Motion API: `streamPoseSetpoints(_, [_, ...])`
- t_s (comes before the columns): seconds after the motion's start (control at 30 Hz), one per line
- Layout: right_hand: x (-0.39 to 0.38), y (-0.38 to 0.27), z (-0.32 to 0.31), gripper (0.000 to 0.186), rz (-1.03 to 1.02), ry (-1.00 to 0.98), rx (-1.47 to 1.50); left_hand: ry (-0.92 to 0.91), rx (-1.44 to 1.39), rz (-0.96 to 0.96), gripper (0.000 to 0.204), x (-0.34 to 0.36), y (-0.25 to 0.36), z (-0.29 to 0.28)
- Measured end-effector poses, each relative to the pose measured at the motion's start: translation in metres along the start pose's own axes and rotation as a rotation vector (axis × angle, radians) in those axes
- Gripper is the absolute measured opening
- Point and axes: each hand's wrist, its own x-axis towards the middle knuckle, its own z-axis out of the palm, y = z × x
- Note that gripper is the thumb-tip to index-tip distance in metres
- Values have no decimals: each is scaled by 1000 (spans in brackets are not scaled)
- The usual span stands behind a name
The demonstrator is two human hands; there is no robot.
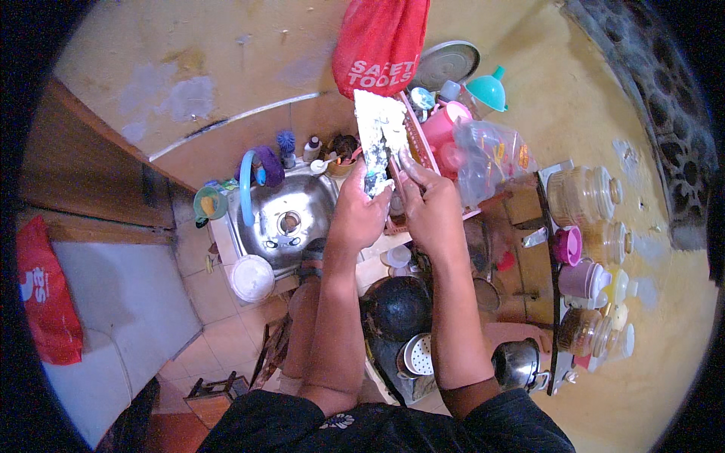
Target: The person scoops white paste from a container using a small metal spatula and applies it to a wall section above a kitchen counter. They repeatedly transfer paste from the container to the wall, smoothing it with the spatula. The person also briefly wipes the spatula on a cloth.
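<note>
Clearly, held a flat white piece [371,115], streaked with dark patches, at the upper centre of the frame, just under a red bag [385,45] at the top edge. Grasped its lower end in the left hand [364,211], with the thumb laid along it. Touched its lower right edge with the fingers of the right hand [430,200], but could not tell whether pinching it or only resting there. Looked down, left of centre, on a steel sink [313,215], with a light blue hoop [245,192] and a purple cloth [269,166] at its upper left and a round white tub [251,278] near its lower left corner. Saw a blue brush [285,143] and a small bottle [312,149] beyond its upper edge. Found, upper right of centre, a pink cup [444,123] beside a clear plastic bag [483,162], below a teal funnel [487,90]. Had a black wok [400,306] between the forearms [338,325]. Noted lidded jars [578,192] at far right, a steel pot [516,364] at lower right and a second red bag [49,302] at far left.
</note>
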Motion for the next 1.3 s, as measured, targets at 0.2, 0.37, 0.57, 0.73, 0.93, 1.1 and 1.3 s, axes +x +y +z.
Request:
streamPoseSetpoints(0.2, [18,-4,-2,27,-45,-20,-23,46,-20,-34,40,-6,-1,-7])
streamPoseSetpoints(0.37, [29,1,7,27,-125,-23,32,85,78,-22,38,0,-6,-20])
streamPoseSetpoints(0.57, [33,3,-7,28,-132,2,16,96,69,-85,38,1,-4,-14])
streamPoseSetpoints(0.73, [35,22,-46,26,-216,31,-70,54,107,-81,42,7,-27,13])
streamPoseSetpoints(0.93, [34,38,-61,30,-143,51,-257,4,15,-126,40,14,-4,44])
streamPoseSetpoints(1.1, [24,39,-82,30,-166,196,-268,-48,117,-39,33,20,-15,52])
streamPoseSetpoints(1.3, [3,41,-215,17,-95,421,-380,-79,-14,-138,28,15,-2,51])
